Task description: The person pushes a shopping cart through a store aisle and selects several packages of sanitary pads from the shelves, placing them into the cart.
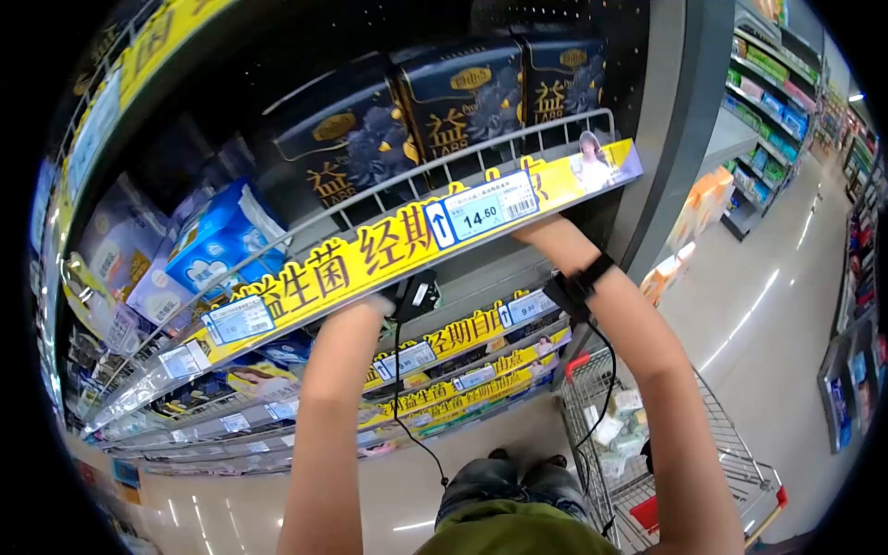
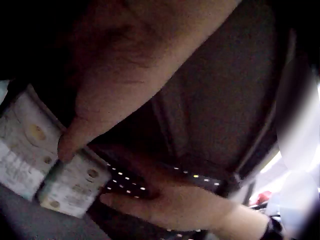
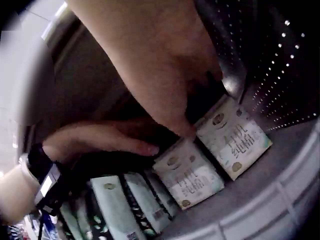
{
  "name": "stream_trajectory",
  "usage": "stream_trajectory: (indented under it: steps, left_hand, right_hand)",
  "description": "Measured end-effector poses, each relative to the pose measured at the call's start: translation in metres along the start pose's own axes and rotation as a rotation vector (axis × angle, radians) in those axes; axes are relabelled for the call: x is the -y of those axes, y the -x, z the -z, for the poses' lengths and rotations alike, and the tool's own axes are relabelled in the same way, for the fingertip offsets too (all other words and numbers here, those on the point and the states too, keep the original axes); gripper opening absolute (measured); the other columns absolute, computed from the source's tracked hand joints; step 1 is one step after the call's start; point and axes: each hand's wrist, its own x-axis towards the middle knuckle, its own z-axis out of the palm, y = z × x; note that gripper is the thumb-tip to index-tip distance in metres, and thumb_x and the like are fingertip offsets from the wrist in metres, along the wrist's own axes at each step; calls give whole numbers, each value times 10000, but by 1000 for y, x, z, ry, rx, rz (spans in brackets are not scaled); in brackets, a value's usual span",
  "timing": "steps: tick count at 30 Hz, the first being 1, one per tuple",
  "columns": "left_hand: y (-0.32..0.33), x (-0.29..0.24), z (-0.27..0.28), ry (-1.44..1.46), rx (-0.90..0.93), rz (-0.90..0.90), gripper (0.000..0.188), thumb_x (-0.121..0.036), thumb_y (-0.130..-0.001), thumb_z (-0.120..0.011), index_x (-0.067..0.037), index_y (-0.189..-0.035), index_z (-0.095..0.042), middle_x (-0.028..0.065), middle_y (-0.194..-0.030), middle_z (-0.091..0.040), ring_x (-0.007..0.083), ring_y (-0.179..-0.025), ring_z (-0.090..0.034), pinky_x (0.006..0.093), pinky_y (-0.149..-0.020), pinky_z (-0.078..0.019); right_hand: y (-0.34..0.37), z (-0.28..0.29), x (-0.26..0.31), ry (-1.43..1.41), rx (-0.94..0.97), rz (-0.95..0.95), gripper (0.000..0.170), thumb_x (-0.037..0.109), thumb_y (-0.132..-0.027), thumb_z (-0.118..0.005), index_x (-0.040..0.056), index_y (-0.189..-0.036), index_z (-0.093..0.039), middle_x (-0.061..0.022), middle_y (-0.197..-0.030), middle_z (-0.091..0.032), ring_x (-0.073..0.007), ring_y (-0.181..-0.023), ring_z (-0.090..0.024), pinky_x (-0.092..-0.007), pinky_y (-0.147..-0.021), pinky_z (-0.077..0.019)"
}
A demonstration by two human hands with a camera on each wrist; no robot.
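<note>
On the shelf [image 3: 267, 172], my left hand [image 3: 107, 139] and right hand [image 3: 165, 67] reach white packs [image 3: 190, 177], thumbs straight; whether my fingers grip, I can't tell. Probably I'm straightening them; next calls for gentle squaring.

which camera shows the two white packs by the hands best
The right wrist view: both white packs show their printed fronts largely uncovered. The left wrist view has them blurrier, one partly covered by the left hand. The head view doesn't show them; the yellow shelf strip hides that spot.
</note>
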Motion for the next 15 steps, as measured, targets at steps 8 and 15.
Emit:
stream_trajectory:
  steps: [8,15]
  left_hand:
    - [-29,44,-32,-1,47,57,438,-300,-760,-545,-37,-1100,-459,172,-1102,-475,297,-1005,-465,343,-848,-367]
    - [-38,55,-41,20,59,73,450,-291,-749,-553,-38,-1108,-450,172,-1103,-473,300,-1003,-465,347,-844,-369]
  right_hand:
    - [-20,-10,-45,196,236,-131,407,68,-651,-545,12,-1045,-459,-213,-1036,-459,-351,-991,-425,-413,-864,-335]
    - [-16,-16,-48,212,313,-139,406,59,-649,-545,14,-1043,-458,-210,-1033,-457,-351,-989,-424,-415,-859,-338]
